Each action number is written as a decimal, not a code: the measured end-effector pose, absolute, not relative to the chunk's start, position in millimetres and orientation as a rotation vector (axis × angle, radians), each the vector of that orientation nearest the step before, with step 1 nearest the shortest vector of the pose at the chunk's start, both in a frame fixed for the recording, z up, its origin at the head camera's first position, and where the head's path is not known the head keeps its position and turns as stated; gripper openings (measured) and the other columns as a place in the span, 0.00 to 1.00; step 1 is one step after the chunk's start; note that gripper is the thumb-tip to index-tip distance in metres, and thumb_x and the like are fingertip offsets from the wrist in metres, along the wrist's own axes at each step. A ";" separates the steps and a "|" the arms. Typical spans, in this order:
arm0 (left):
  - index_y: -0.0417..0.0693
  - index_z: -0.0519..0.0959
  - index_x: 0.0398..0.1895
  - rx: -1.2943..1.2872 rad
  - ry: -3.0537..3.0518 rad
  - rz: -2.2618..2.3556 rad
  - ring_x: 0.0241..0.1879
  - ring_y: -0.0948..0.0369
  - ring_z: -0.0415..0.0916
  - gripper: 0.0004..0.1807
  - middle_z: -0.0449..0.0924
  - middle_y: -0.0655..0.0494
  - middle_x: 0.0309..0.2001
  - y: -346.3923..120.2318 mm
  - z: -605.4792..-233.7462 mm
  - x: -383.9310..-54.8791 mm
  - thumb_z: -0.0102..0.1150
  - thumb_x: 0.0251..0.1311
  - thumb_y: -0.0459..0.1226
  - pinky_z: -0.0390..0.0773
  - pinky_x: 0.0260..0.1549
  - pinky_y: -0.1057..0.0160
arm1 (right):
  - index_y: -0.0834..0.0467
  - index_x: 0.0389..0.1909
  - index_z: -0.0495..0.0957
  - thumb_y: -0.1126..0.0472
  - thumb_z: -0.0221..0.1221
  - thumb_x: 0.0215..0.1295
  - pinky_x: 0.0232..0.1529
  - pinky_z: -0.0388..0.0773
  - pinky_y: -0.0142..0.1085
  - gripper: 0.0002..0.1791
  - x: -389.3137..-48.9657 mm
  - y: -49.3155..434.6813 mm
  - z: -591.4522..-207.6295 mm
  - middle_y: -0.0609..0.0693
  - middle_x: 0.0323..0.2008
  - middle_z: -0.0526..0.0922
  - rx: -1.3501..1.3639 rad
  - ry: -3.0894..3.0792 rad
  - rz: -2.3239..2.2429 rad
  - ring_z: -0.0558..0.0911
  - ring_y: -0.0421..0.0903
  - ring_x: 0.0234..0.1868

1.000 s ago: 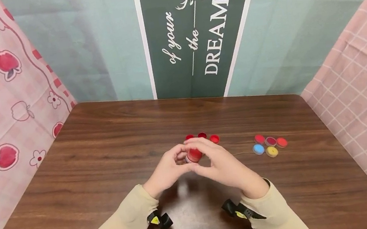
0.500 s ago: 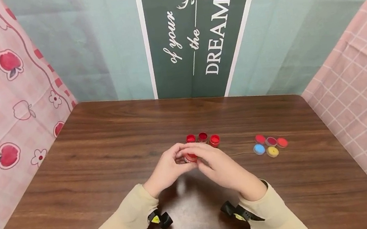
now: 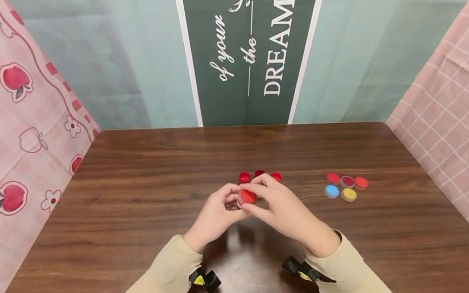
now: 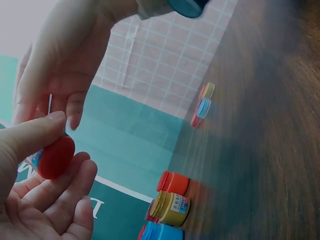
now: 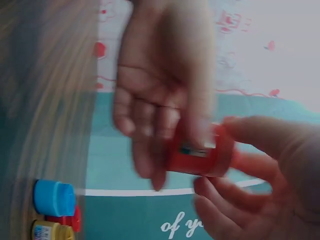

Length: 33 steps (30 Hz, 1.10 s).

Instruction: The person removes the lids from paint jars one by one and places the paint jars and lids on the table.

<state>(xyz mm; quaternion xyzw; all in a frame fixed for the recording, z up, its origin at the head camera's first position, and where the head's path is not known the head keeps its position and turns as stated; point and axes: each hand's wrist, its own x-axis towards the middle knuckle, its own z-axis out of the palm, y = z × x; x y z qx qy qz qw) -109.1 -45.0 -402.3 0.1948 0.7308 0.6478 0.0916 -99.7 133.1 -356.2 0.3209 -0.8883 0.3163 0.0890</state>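
A small red paint jar (image 3: 248,197) is held up between both hands above the table. My left hand (image 3: 213,217) grips its body, with the thumb across the label side in the right wrist view. Thumb and fingers of my right hand (image 3: 286,212) pinch around the lid end, which faces up toward the head camera. In the left wrist view the jar's round red end (image 4: 57,157) shows beside the left thumb. Part of the jar's body is hidden by fingers.
Behind the hands stand several paint jars without lids, among them an orange-red jar (image 4: 173,182), a yellow jar (image 4: 171,207) and a blue jar (image 5: 52,197). Several lids lie to the right, including a blue lid (image 3: 332,191) and a yellow lid (image 3: 349,194). Curtains border the wooden table (image 3: 152,168).
My right hand covered the jar's top half a second ago; its fingers have since drawn back to the lid's edge, leaving the red top in sight. The left hand keeps its grip nearly in place.
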 end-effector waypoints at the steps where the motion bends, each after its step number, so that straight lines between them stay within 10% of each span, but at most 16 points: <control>1: 0.40 0.72 0.45 0.580 2.175 1.919 0.36 0.60 0.78 0.19 0.82 0.50 0.38 -45.0 -402.1 -109.2 0.67 0.51 0.32 0.77 0.39 0.63 | 0.57 0.51 0.78 0.61 0.66 0.56 0.41 0.76 0.35 0.20 -99.9 134.8 -355.6 0.48 0.44 0.75 1.013 -2.637 0.967 0.76 0.43 0.42; 5: 0.37 0.71 0.46 0.619 2.164 1.921 0.39 0.59 0.79 0.19 0.81 0.46 0.41 -44.1 -402.1 -109.5 0.66 0.52 0.30 0.77 0.41 0.64 | 0.58 0.51 0.75 0.62 0.65 0.56 0.52 0.73 0.40 0.21 -100.0 136.1 -354.0 0.51 0.53 0.74 1.083 -2.637 1.007 0.73 0.47 0.54; 13: 0.38 0.71 0.45 0.611 2.158 1.931 0.37 0.61 0.78 0.18 0.82 0.47 0.39 -41.3 -404.5 -108.7 0.66 0.51 0.29 0.77 0.40 0.65 | 0.56 0.41 0.76 0.55 0.71 0.48 0.35 0.76 0.34 0.20 -99.9 129.3 -356.1 0.45 0.35 0.74 0.793 -2.683 0.929 0.75 0.42 0.34; 23: 0.39 0.70 0.50 0.638 2.184 1.918 0.42 0.59 0.79 0.22 0.82 0.48 0.42 -44.7 -404.9 -108.9 0.66 0.52 0.31 0.77 0.43 0.63 | 0.58 0.41 0.77 0.67 0.62 0.57 0.54 0.70 0.41 0.11 -100.7 134.6 -355.5 0.52 0.56 0.73 1.199 -2.554 1.168 0.71 0.47 0.58; 33: 0.41 0.77 0.46 0.712 2.419 1.819 0.39 0.57 0.76 0.19 0.79 0.53 0.43 -45.7 -403.8 -108.0 0.68 0.49 0.33 0.77 0.41 0.57 | 0.57 0.42 0.77 0.57 0.70 0.49 0.37 0.76 0.35 0.19 -100.9 129.7 -357.6 0.46 0.37 0.75 0.842 -2.634 0.958 0.75 0.40 0.36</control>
